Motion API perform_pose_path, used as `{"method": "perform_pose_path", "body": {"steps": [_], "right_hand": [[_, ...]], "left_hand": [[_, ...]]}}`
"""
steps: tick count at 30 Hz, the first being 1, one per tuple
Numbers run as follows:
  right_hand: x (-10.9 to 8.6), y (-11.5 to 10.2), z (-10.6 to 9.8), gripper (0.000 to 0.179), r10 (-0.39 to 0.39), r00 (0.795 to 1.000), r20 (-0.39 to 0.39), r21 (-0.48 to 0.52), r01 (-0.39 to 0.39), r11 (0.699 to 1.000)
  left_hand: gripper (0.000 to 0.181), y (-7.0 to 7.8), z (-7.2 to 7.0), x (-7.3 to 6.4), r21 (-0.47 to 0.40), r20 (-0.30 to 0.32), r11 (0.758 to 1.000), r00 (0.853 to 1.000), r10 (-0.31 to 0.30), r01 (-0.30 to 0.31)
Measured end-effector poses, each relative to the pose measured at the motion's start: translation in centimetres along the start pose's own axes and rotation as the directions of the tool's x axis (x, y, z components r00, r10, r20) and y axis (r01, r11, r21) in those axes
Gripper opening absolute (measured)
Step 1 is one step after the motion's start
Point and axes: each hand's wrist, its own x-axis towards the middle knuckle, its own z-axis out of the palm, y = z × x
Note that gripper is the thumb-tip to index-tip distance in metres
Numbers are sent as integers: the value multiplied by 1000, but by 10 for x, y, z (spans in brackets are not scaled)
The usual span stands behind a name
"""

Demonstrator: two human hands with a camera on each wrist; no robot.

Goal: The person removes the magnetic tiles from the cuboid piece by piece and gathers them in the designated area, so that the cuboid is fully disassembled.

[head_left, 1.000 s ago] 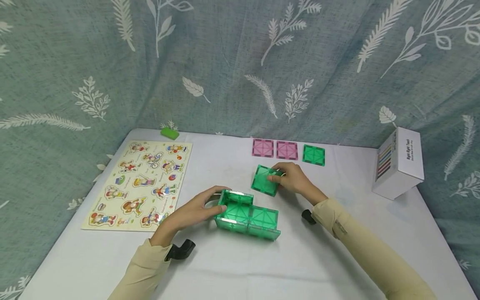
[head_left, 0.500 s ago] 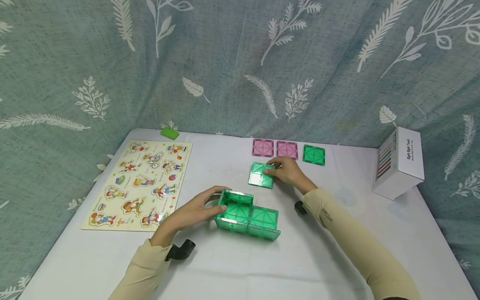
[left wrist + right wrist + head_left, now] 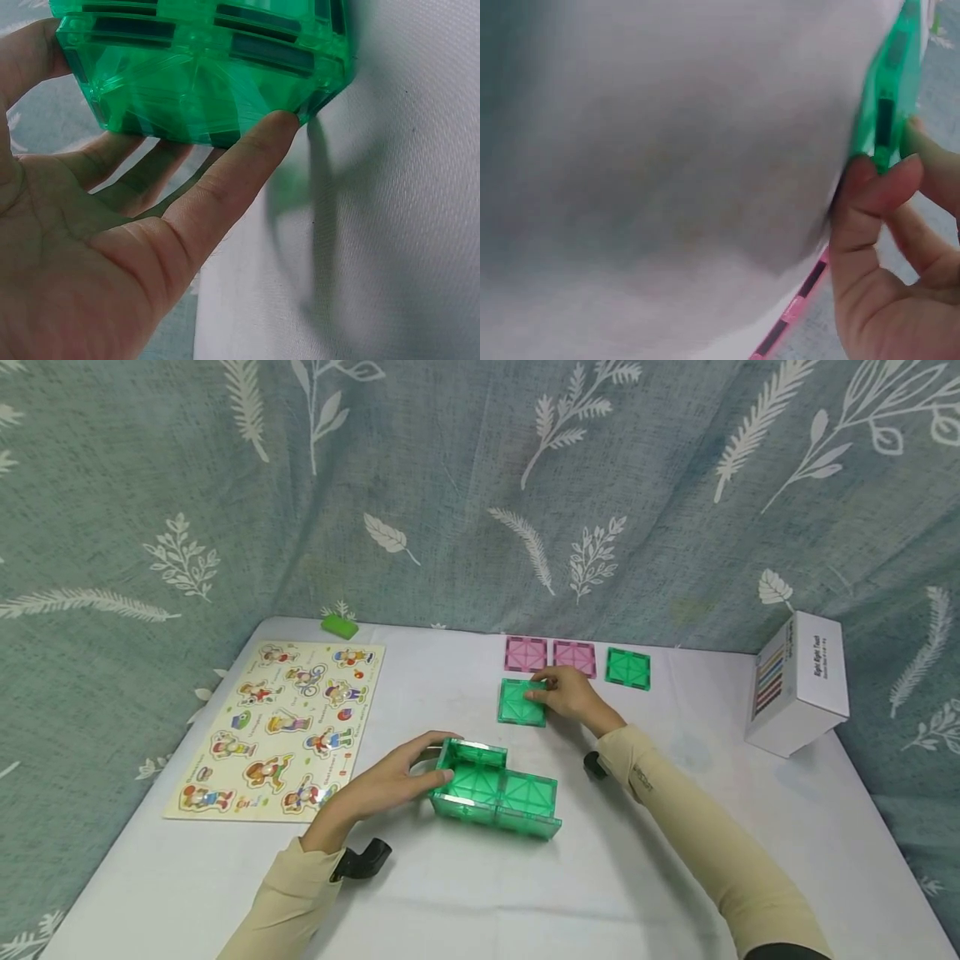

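In the head view my left hand holds the left end of a structure of green see-through magnetic tiles. A wall runs along its near side, and the left part also has a wall at the back. The left wrist view shows my thumb and fingers against the tiled end. My right hand pinches a loose green square magnetic tile by its right edge, beyond the structure. In the right wrist view that tile appears edge-on; whether it touches the table cannot be told.
Two pink tiles and a green tile lie in a row at the back. To the left is a picture puzzle board, with a small green block behind it. A white box stands far right.
My right hand has moved the loose green tile back and slightly left, away from the structure, and the tile has turned straighter. My left hand and the structure stay put.
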Motion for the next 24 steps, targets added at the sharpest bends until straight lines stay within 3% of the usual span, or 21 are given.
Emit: {"method": "perform_pose_path", "body": {"steps": [13,18,24], "right_hand": [[5,-1,-1,34,-32,999,40,-60,35,998],[4,0,-3,34,-34,998,53,-33,35,999],[4,1,-8,60,-80,986,148,-13,83,996]], "left_hand": [[52,0,1,0,-13,-4,1000,1000,-6,6],[54,-1,2,0,-25,-1,1000,1000,-7,7],[55,-2,2,-2,-24,-8,1000,1000,-15,15]]}}
